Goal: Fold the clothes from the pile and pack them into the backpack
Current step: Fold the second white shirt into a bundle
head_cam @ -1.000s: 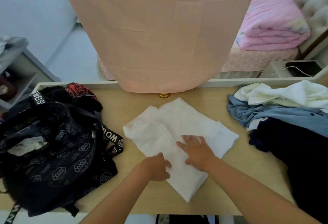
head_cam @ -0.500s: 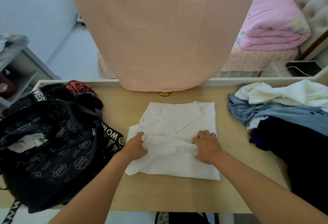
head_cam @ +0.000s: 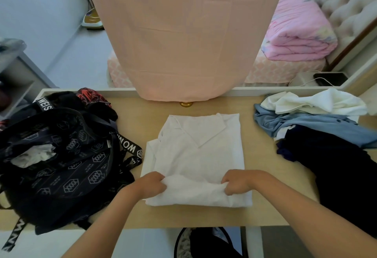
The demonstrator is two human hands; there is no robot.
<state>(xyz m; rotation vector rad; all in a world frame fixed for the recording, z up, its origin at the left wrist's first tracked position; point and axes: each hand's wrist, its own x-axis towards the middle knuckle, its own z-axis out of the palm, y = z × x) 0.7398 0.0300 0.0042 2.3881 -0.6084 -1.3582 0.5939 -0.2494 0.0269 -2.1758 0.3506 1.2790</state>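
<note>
Table (head_cam: 263, 155): pale wood top, bearing every item listed.
Backpack (head_cam: 61, 166): black, patterned, on left of table; mouth open, pale cloth visible inside.
Pile (head_cam: 326, 145): white, blue and dark garments heaped at right.
White shirt (head_cam: 200, 151): table centre, folded, collar uppermost, between backpack and pile.
Left hand (head_cam: 152, 184): fingers curled, gripping shirt's near left edge.
Right hand (head_cam: 237, 182): fingers curled, gripping near right edge; fabric bunched between hands.

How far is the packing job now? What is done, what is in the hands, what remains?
Done: a light cloth sits inside the backpack. In hand: left hand and right hand grip the near edge of the white shirt, partly folded on the table. Left: finish this fold, pack it, then the unfolded pile.
</note>
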